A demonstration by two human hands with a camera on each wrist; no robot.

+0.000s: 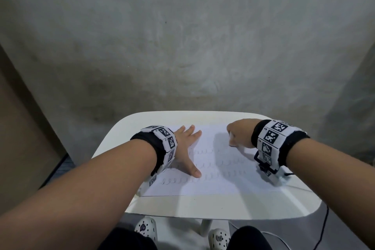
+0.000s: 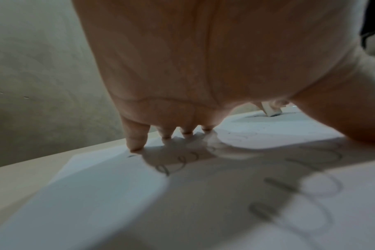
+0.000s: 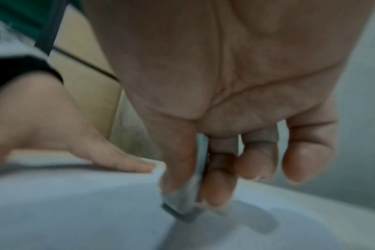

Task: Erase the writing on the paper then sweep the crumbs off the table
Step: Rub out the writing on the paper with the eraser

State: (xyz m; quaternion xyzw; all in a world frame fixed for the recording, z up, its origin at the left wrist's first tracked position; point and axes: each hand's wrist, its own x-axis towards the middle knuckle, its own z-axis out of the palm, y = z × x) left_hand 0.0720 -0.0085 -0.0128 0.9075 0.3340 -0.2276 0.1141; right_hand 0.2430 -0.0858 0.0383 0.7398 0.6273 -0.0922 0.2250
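A white sheet of paper (image 1: 209,186) with rows of pencilled loops (image 1: 176,180) lies on the small white table (image 1: 182,206). My left hand (image 1: 187,148) lies flat on the sheet's left part, fingers spread, fingertips (image 2: 136,143) pressing down. My right hand (image 1: 236,133) pinches a white eraser (image 3: 186,201) between thumb and fingers, its grey-smudged tip touching the paper near the sheet's top right. The same eraser (image 2: 272,110) shows small in the left wrist view, with dark crumbs around its tip.
The table stands against a grey concrete wall (image 1: 182,36). Brown board (image 1: 18,128) leans at the left. Below the table's near edge are my knees, white spotted shoes (image 1: 146,228) and a black cable (image 1: 322,233) on the floor.
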